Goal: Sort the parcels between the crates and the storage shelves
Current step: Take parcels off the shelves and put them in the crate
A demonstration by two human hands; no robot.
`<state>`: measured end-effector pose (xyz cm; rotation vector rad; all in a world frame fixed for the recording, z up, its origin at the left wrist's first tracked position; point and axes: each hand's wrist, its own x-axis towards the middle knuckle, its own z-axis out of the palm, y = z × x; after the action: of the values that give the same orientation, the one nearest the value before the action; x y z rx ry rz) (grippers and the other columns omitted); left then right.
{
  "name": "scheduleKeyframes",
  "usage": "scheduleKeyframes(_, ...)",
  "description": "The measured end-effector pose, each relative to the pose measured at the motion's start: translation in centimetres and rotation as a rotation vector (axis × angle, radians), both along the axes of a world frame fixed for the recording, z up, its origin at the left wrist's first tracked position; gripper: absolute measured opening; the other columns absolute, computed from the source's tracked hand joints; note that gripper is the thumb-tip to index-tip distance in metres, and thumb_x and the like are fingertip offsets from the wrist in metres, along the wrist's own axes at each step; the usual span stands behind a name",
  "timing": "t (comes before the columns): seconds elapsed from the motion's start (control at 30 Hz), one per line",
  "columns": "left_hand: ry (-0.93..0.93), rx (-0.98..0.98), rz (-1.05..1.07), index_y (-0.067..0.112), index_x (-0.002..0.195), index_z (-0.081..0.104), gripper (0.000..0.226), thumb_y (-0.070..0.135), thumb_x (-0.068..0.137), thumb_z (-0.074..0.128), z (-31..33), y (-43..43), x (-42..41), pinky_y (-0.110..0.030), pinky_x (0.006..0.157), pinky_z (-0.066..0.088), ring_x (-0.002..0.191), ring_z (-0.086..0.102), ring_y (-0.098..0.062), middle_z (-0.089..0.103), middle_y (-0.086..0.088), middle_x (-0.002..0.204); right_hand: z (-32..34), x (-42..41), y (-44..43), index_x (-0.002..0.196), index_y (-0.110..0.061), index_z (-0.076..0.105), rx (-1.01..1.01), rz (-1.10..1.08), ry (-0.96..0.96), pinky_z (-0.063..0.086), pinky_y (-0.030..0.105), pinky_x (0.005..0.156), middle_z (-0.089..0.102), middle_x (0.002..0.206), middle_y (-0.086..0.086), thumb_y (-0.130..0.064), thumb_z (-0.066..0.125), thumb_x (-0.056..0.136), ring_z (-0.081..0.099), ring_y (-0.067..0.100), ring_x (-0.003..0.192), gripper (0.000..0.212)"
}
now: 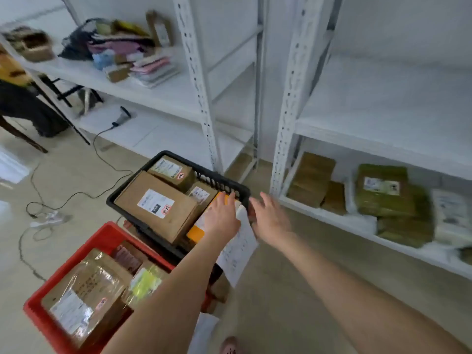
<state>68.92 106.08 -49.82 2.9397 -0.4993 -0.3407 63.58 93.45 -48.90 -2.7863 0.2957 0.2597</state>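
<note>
A black crate [219,181] holds several cardboard parcels, the largest a long brown box [155,204] with a white label. My left hand [222,215] lies with straight fingers on an orange parcel [196,232] at the crate's right end. My right hand [270,218] hovers open just outside the crate's right rim, holding nothing. A white paper sheet [240,247] hangs from that rim between my hands. In front, a red crate [76,251] carries taped brown parcels [86,290]. The white shelf [357,223] at right holds several green-brown parcels [383,192].
A second white shelf unit [163,93] at the left carries mixed packets and bags, with a barcode scanner [122,116] on its lower board. Its cable trails across the floor [76,192]. A chair and dark clothing stand at far left.
</note>
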Motion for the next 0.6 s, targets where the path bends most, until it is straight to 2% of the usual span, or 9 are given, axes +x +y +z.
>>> scheduleKeyframes(0.1, -0.036, 0.007, -0.133, 0.019, 0.150, 0.017, 0.073, 0.027, 0.090, 0.058, 2.1, -7.8, -3.0, -0.039, 0.102, 0.039, 0.139, 0.028, -0.027, 0.019, -0.008, 0.154, 2.3, -4.3, -7.2, 0.149, -0.025, 0.024, -0.024, -0.100, -0.036, 0.033, 0.041, 0.111, 0.013, 0.157, 0.006, -0.014, 0.058, 0.090, 0.017, 0.027, 0.143, 0.068)
scheduleKeyframes(0.2, -0.058, 0.006, -0.267, 0.020, 0.148, 0.020, 0.073, 0.023, 0.086, 0.060, 3.8, -15.7, -7.2, -0.038, 0.103, 0.039, 0.137, 0.032, -0.027, 0.023, -0.008, 0.152, 3.9, -9.6, -14.5, 0.149, -0.024, 0.023, -0.054, -0.203, -0.061, 0.032, 0.043, 0.111, 0.011, 0.159, 0.007, -0.013, 0.060, 0.090, 0.016, 0.029, 0.144, 0.070)
scheduleKeyframes(0.3, -0.092, 0.020, -0.392, 0.019, 0.149, 0.019, 0.077, 0.029, 0.086, 0.064, 5.1, -23.3, -12.0, -0.040, 0.104, 0.041, 0.138, 0.031, -0.027, 0.021, -0.008, 0.154, 5.0, -15.2, -21.5, 0.149, -0.024, 0.023, -0.094, -0.306, -0.064, 0.033, 0.044, 0.110, 0.011, 0.159, 0.009, -0.015, 0.061, 0.090, 0.018, 0.030, 0.144, 0.071)
scheduleKeyframes(0.47, -0.098, -0.027, -0.575, 0.020, 0.145, 0.022, 0.074, 0.025, 0.085, 0.064, 6.3, -34.5, -19.9, -0.038, 0.095, 0.046, 0.131, 0.037, -0.026, 0.026, -0.006, 0.149, 5.5, -24.2, -31.2, 0.145, -0.024, 0.028, -0.106, -0.507, -0.116, 0.036, 0.044, 0.107, 0.018, 0.155, 0.008, -0.016, 0.061, 0.088, 0.022, 0.030, 0.141, 0.067)
scheduleKeyframes(0.6, -0.076, -0.025, -0.701, 0.021, 0.147, 0.021, 0.075, 0.024, 0.085, 0.063, 6.2, -41.4, -24.8, -0.041, 0.099, 0.043, 0.135, 0.033, -0.027, 0.023, -0.007, 0.151, 4.8, -30.2, -37.2, 0.148, -0.026, 0.023, -0.095, -0.659, -0.060, 0.033, 0.044, 0.109, 0.012, 0.158, 0.007, -0.017, 0.061, 0.089, 0.017, 0.029, 0.142, 0.071)
